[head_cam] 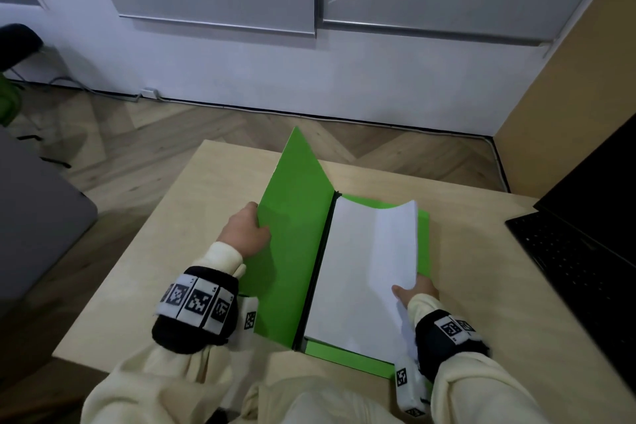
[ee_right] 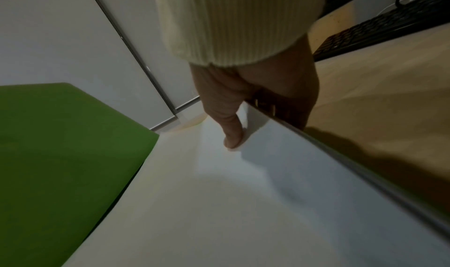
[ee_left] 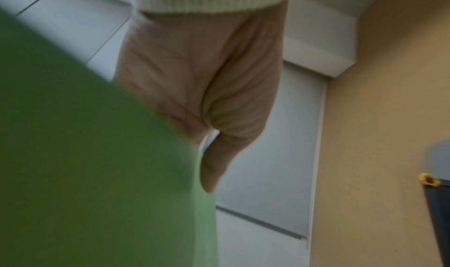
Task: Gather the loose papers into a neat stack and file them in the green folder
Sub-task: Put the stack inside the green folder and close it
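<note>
The green folder (head_cam: 292, 234) lies open on the light wooden table (head_cam: 165, 251). Its left cover stands raised, and my left hand (head_cam: 246, 230) holds that cover by its left edge, thumb on the inside face. In the left wrist view the green cover (ee_left: 85, 175) fills the lower left beside my left hand (ee_left: 209, 105). A stack of white papers (head_cam: 364, 272) rests on the folder's right half, its right side curled upward. My right hand (head_cam: 414, 289) pinches the stack's near right edge. The right wrist view shows my right hand (ee_right: 241, 121) with the thumb on top of the papers (ee_right: 219, 203) and the fingers under them.
A black laptop (head_cam: 585, 244) sits open at the table's right edge, close to my right hand. Beyond the table's far edge lie a wooden floor and a white wall. A grey seat (head_cam: 31, 224) stands to the left.
</note>
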A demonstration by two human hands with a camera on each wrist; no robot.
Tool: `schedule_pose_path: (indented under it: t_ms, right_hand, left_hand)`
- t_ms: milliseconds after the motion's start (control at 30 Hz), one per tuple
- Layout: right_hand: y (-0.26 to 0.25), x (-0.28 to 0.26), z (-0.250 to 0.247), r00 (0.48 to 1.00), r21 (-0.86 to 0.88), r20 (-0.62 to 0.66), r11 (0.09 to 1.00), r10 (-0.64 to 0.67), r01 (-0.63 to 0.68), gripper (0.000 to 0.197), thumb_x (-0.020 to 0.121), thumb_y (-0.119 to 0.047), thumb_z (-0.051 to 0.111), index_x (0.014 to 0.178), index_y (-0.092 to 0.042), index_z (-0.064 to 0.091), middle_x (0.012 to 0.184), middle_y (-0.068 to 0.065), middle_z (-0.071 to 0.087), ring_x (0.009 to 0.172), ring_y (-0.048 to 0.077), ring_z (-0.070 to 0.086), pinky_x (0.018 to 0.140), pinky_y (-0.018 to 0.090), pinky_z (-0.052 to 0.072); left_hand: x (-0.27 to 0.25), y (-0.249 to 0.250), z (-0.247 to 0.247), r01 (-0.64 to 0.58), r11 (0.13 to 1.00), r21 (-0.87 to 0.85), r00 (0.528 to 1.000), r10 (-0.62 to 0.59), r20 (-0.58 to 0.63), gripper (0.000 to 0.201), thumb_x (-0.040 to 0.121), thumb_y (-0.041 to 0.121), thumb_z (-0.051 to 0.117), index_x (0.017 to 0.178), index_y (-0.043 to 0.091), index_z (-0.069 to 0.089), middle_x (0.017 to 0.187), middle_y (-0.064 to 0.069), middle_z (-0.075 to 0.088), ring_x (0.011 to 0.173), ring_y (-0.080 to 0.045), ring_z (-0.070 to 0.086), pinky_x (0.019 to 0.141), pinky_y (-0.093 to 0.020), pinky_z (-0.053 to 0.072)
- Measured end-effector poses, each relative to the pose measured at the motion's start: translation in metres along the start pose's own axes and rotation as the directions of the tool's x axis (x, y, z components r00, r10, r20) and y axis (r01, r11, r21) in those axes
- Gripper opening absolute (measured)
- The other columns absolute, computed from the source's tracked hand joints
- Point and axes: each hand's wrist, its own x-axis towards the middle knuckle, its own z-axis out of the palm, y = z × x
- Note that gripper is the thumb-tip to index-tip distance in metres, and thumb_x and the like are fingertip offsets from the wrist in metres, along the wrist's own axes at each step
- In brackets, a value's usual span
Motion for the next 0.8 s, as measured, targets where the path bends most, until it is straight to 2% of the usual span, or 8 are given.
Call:
schedule_pose_path:
  t_ms: [167, 267, 367, 500, 567, 633, 700, 800]
  right_hand:
    - [-0.005, -0.013, -0.024, 0.995, -0.248, -0.099, 0.969, -0.005, -0.020, 0.059, 0.079, -0.036, 0.066, 0.125, -0.006, 0.045, 0.131, 0.018, 0.045, 0.121, 0.038, 0.047, 0.099, 0.043, 0.043]
    - [-0.035, -0.029, -0.037, 0.972, -0.049, -0.054, 0.973, -0.230, 0.227, 0.050, 0.082, -0.039, 0.063, 0.123, -0.011, 0.052, 0.128, 0.015, 0.053, 0.115, 0.032, 0.055, 0.099, 0.038, 0.044]
    - [-0.073, -0.063, -0.048, 0.889, 0.225, 0.060, 0.874, -0.453, 0.430, 0.040, 0.083, -0.054, 0.054, 0.109, -0.023, 0.059, 0.112, 0.001, 0.063, 0.103, 0.023, 0.063, 0.095, 0.041, 0.050]
    - [-0.102, -0.103, -0.058, 0.806, 0.324, 0.197, 0.813, -0.558, 0.484, 0.056, 0.072, -0.068, 0.052, 0.109, -0.027, 0.056, 0.103, -0.004, 0.064, 0.095, 0.019, 0.065, 0.085, 0.038, 0.054]
    - [-0.092, -0.094, -0.058, 0.819, 0.224, 0.182, 0.834, -0.544, 0.504, 0.047, 0.077, -0.046, 0.063, 0.115, -0.020, 0.055, 0.104, 0.000, 0.066, 0.097, 0.021, 0.065, 0.087, 0.038, 0.054]
    - [-0.068, -0.074, -0.062, 0.869, 0.149, 0.159, 0.882, -0.468, 0.447, 0.046, 0.081, -0.021, 0.065, 0.125, -0.011, 0.052, 0.121, 0.008, 0.064, 0.110, 0.027, 0.062, 0.097, 0.043, 0.050]
    - [-0.038, -0.056, -0.072, 0.930, 0.115, 0.141, 0.939, -0.339, 0.325, 0.053, 0.083, -0.013, 0.064, 0.133, -0.007, 0.047, 0.133, 0.012, 0.056, 0.123, 0.029, 0.054, 0.105, 0.043, 0.043]
    - [0.006, -0.034, -0.078, 0.987, 0.080, 0.101, 0.990, -0.122, 0.114, 0.042, 0.083, -0.006, 0.064, 0.124, -0.006, 0.055, 0.126, 0.014, 0.060, 0.115, 0.031, 0.058, 0.101, 0.038, 0.046]
  left_hand:
    - [-0.042, 0.017, -0.013, -0.139, 0.976, 0.170, 0.965, 0.095, 0.246, 0.035, 0.097, 0.030, 0.042, 0.124, 0.007, 0.046, 0.119, -0.011, 0.059, 0.101, -0.025, 0.057, 0.090, -0.037, 0.047]
    - [-0.067, 0.032, -0.012, -0.211, 0.963, 0.166, 0.934, 0.149, 0.324, 0.044, 0.100, 0.033, 0.034, 0.137, 0.012, 0.041, 0.129, -0.013, 0.057, 0.105, -0.026, 0.057, 0.086, -0.033, 0.044]
    - [-0.093, 0.057, 0.000, -0.196, 0.980, -0.016, 0.904, 0.187, 0.385, 0.039, 0.100, 0.030, 0.032, 0.132, 0.013, 0.047, 0.124, -0.012, 0.058, 0.088, -0.021, 0.061, 0.074, -0.036, 0.056]
    - [-0.109, 0.082, 0.034, -0.130, 0.976, -0.175, 0.842, 0.202, 0.500, 0.038, 0.101, 0.024, 0.031, 0.134, 0.010, 0.046, 0.124, -0.014, 0.057, 0.094, -0.023, 0.064, 0.065, -0.030, 0.058]
    - [-0.100, 0.084, 0.052, -0.111, 0.976, -0.185, 0.831, 0.193, 0.521, 0.037, 0.101, 0.022, 0.031, 0.132, 0.009, 0.048, 0.119, -0.013, 0.060, 0.095, -0.023, 0.062, 0.070, -0.030, 0.055]
    - [-0.079, 0.075, 0.067, -0.038, 0.973, -0.228, 0.840, 0.154, 0.520, 0.037, 0.101, 0.024, 0.035, 0.130, 0.008, 0.051, 0.108, -0.009, 0.064, 0.089, -0.020, 0.062, 0.070, -0.028, 0.054]
    - [-0.053, 0.055, 0.082, 0.042, 0.978, -0.205, 0.879, 0.062, 0.473, 0.037, 0.099, 0.027, 0.041, 0.129, 0.007, 0.051, 0.107, -0.006, 0.064, 0.088, -0.018, 0.061, 0.075, -0.030, 0.055]
    - [-0.020, 0.017, 0.110, 0.133, 0.990, -0.048, 0.933, -0.109, 0.344, 0.042, 0.095, 0.027, 0.049, 0.131, 0.005, 0.049, 0.125, -0.012, 0.058, 0.088, -0.020, 0.058, 0.078, -0.033, 0.053]
